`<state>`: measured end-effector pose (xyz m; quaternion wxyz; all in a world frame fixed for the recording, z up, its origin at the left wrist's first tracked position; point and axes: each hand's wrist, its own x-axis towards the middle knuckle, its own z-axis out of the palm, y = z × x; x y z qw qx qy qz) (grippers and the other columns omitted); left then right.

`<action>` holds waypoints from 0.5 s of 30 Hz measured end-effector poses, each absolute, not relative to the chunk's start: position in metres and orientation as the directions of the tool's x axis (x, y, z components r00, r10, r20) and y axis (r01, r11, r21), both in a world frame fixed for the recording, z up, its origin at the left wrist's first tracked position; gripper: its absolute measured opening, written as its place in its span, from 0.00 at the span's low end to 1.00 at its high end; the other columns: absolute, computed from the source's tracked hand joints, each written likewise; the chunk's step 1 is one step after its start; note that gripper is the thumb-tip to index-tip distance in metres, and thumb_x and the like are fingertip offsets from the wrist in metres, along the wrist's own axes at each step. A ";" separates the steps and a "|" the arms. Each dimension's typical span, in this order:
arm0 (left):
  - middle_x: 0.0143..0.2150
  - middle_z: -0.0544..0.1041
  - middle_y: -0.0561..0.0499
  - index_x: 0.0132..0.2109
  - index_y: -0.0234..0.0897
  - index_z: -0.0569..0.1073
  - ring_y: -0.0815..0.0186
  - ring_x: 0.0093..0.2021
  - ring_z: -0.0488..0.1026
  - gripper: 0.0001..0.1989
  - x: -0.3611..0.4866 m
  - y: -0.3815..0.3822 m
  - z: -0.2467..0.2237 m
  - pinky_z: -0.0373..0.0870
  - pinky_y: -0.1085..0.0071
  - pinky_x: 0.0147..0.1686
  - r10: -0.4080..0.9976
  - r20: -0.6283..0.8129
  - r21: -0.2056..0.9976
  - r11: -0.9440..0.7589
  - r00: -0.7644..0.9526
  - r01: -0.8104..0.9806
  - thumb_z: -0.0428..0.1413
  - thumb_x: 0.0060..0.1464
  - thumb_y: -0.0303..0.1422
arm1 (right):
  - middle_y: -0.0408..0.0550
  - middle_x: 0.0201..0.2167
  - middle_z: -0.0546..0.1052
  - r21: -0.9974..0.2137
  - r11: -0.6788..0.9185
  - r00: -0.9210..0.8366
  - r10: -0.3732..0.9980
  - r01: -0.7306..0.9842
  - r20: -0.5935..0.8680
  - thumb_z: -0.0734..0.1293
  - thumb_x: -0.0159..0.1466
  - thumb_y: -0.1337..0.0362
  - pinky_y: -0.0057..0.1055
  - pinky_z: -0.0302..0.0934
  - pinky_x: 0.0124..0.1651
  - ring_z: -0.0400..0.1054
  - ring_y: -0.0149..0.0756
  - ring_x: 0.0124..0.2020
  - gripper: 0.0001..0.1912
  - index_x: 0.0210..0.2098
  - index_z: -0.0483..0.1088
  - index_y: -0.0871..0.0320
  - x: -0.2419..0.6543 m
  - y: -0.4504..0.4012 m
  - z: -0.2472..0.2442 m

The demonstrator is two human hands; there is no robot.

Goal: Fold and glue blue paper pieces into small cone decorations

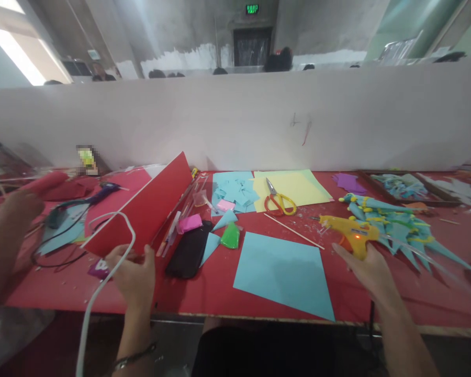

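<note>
My right hand (371, 267) grips the handle of a yellow hot glue gun (349, 230), its nozzle facing left and an orange light glowing on its side. A clear cord or strip trails right from it. My left hand (135, 275) is at the near end of an upright red board (149, 201), thumb and fingers apart. A white cable (130, 230) crosses in front of this hand. Between my hands lies a light-blue paper sheet (284, 272). Left of it are a black phone (188, 251), a green packet (230, 236) and blue paper cones (211, 247).
Scissors (278, 199) rest on yellow paper (310, 183), beside cut blue pieces (237, 191). A thin wooden stick (294, 230) lies nearby. Blue-and-yellow paper work (400, 225) and a tray (419, 196) are at right. Another person's hand (19, 209) is at left, near a dark glue gun (104, 193).
</note>
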<state>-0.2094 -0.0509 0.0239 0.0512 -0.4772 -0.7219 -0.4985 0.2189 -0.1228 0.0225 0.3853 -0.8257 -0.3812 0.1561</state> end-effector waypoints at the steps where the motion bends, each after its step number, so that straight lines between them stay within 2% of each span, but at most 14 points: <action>1: 0.34 0.62 0.49 0.41 0.33 0.61 0.62 0.33 0.64 0.17 -0.208 -0.052 0.020 0.62 0.59 0.42 0.632 0.572 0.627 0.075 -0.524 0.775 0.50 0.45 0.38 | 0.39 0.13 0.65 -0.754 -0.421 0.667 0.744 0.505 0.031 0.64 0.45 0.47 0.31 0.55 0.22 0.61 0.35 0.17 0.19 0.25 0.62 0.56 0.220 -0.124 0.024; 3: 0.30 0.64 0.50 0.37 0.35 0.63 0.62 0.31 0.65 0.13 -0.204 -0.053 0.013 0.64 0.63 0.37 0.666 0.582 0.564 0.083 -0.467 0.821 0.49 0.46 0.39 | 0.39 0.13 0.65 -0.748 -0.445 0.680 0.733 0.492 0.011 0.64 0.46 0.48 0.31 0.55 0.23 0.62 0.35 0.17 0.18 0.26 0.62 0.57 0.221 -0.127 0.026; 6: 0.28 0.67 0.51 0.35 0.36 0.64 0.64 0.29 0.66 0.10 -0.199 -0.051 0.007 0.64 0.67 0.32 0.751 0.553 0.533 0.016 -0.362 0.846 0.48 0.48 0.37 | 0.40 0.13 0.66 -0.737 -0.470 0.697 0.717 0.485 0.001 0.64 0.46 0.49 0.31 0.55 0.22 0.62 0.36 0.17 0.17 0.25 0.62 0.56 0.225 -0.133 0.028; 10: 0.29 0.67 0.50 0.33 0.36 0.65 0.65 0.29 0.66 0.07 -0.193 -0.044 0.009 0.64 0.70 0.30 0.805 0.538 0.478 -0.046 -0.250 0.877 0.47 0.48 0.35 | 0.42 0.12 0.67 -0.698 -0.514 0.725 0.689 0.498 0.010 0.65 0.45 0.49 0.32 0.54 0.20 0.62 0.37 0.16 0.16 0.23 0.61 0.55 0.235 -0.143 0.026; 15: 0.29 0.68 0.50 0.35 0.36 0.67 0.67 0.27 0.66 0.08 -0.184 -0.035 0.013 0.64 0.72 0.29 0.801 0.568 0.458 -0.117 -0.189 0.881 0.47 0.48 0.33 | 0.42 0.11 0.67 -0.640 -0.550 0.736 0.676 0.536 0.035 0.64 0.46 0.48 0.33 0.56 0.20 0.63 0.38 0.16 0.16 0.23 0.61 0.55 0.257 -0.155 0.015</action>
